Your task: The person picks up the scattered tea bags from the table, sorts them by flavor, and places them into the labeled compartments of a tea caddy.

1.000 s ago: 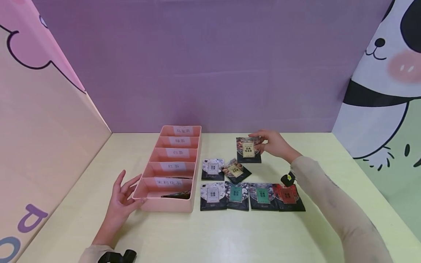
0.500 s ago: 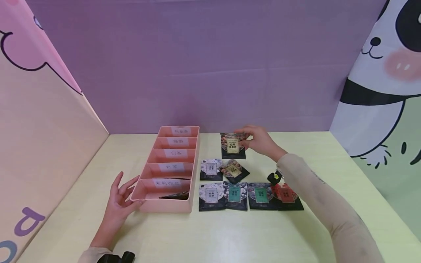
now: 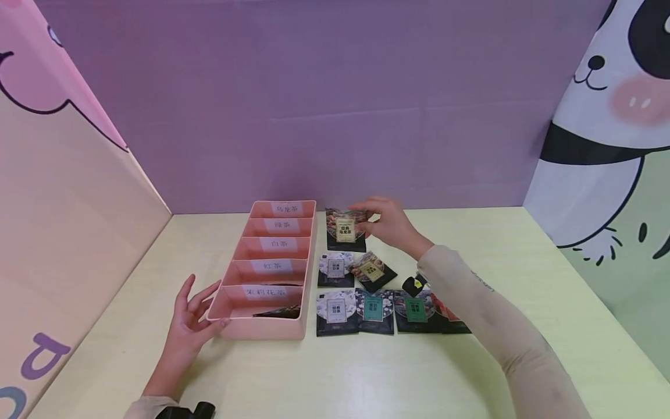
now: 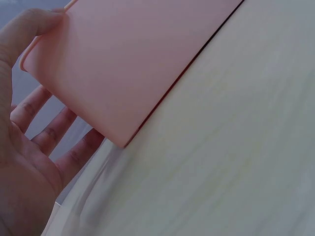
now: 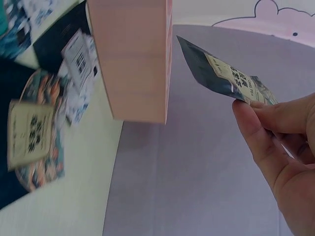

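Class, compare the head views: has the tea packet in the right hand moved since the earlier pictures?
Yes. Judged against the pink box, the tea packet in the right hand has moved left, closer to the box.

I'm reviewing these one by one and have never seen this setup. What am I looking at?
No machine here: the left grip and right grip are a person's bare hands. The widest view comes from a head-worn camera looking forward and down; the other two are taken from the left and right wrists. On the pale table stands a pink box with five labelled compartments, and beside it lie six packets. The left grip rests its thumb on the box's near rim. The right grip pinches a separate yellow-labelled packet, held off the table.
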A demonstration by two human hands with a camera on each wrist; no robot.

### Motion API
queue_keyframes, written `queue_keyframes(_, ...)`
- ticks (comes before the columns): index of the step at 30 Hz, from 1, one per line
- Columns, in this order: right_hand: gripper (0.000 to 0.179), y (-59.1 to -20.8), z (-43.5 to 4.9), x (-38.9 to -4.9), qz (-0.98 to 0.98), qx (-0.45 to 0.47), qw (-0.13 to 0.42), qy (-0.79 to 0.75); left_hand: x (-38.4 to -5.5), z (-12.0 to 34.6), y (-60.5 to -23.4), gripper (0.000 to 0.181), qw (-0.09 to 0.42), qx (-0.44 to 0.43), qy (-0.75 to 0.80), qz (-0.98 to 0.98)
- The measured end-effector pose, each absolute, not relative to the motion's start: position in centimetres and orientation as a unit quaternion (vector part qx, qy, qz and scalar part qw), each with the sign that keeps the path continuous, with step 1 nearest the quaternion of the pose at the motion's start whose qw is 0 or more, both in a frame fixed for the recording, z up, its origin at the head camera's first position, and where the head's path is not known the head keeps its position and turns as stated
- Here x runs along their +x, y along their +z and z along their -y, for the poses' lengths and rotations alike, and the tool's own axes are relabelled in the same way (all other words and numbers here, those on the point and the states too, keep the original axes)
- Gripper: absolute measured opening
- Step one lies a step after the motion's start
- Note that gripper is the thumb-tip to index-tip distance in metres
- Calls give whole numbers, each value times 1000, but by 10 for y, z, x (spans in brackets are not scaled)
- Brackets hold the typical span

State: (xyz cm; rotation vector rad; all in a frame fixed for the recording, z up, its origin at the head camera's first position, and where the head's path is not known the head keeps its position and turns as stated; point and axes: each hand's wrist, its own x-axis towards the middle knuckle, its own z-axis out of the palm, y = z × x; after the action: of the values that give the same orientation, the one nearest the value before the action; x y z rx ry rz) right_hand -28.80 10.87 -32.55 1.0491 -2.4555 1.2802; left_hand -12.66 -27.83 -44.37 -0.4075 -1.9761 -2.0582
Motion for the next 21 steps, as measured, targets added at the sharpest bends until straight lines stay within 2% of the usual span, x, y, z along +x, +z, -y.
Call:
queue_keyframes(8, 38, -321, -89, -286, 805, 382, 105, 441, -126, 279, -443, 101, 130, -135, -707, 682)
queue_keyframes(21, 37, -326, -64, -276, 785, 414, 99, 450, -127, 279, -446, 102, 141, -144, -721, 663)
